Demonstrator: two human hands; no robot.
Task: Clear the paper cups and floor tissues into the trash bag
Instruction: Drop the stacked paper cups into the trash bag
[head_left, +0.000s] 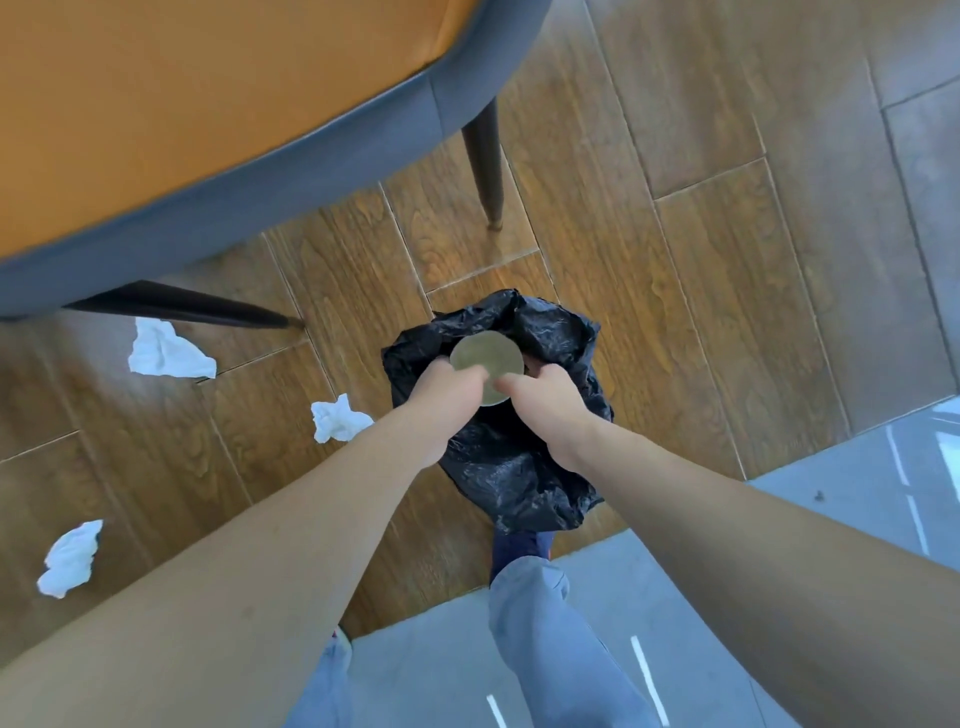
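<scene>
Wood-grain plank floor (597, 218) meets grey glossy tile at its lower right corner. Left hand (447, 389) and right hand (545, 402) both grip a paper cup (485, 358), seen as a round tan disc, over the mouth of a crinkled black plastic trash bag (519, 467). Three crumpled white tissues (169, 351) (337, 418) (70, 558) lie toward the floor's left edge, beneath an orange-seated, grey-rimmed chair (260, 171).

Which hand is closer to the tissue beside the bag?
Left. The left hand is just right of the tissue, holding the bag. The right hand is farther right, over the bag.
</scene>
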